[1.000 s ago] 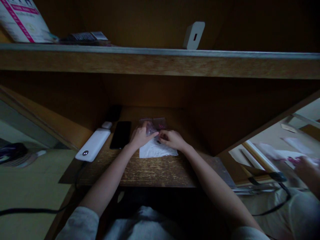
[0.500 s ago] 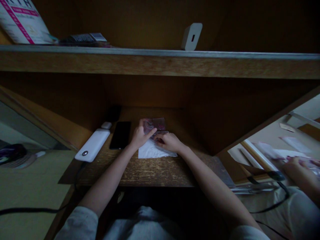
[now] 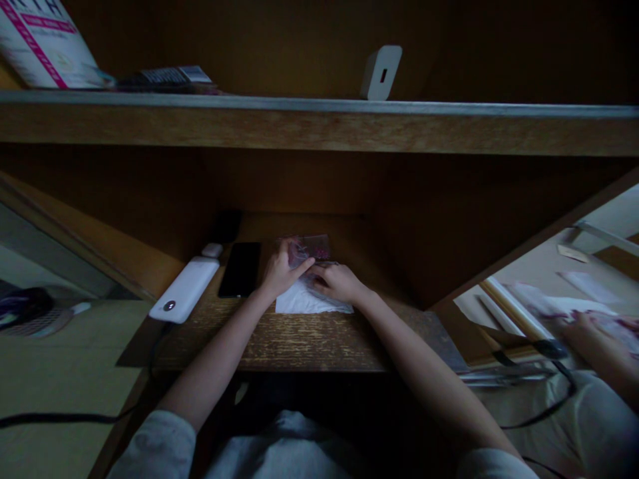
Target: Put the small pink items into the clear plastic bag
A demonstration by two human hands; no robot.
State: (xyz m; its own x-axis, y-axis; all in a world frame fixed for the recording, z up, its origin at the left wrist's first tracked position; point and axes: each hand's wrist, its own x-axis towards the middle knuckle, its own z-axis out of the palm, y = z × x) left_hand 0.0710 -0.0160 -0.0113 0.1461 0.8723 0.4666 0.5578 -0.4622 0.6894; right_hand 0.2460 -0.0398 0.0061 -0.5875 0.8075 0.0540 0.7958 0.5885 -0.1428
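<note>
My left hand (image 3: 281, 271) is closed on the near side of a small clear plastic bag (image 3: 299, 251), with its thumb stretched out to the right. My right hand (image 3: 339, 283) has its fingers curled in beside that thumb, at the bag's near end. What its fingertips pinch, if anything, is too dim and small to name. Under both hands lies a wrinkled white cloth or paper (image 3: 304, 301). Just behind them another clear bag (image 3: 320, 250) with small pinkish-red bits in it rests on the wooden desk (image 3: 299, 346).
Left of my hands lie a black phone (image 3: 239, 269) and a white power bank (image 3: 184, 291) with a cable. A shelf (image 3: 309, 126) runs above, holding a white charger (image 3: 382, 73). On the right, a co-worker's hand (image 3: 592, 336) is busy at another desk.
My right fingers have shifted very slightly over the bag, less curled than before. My left hand stays in almost the same place.
</note>
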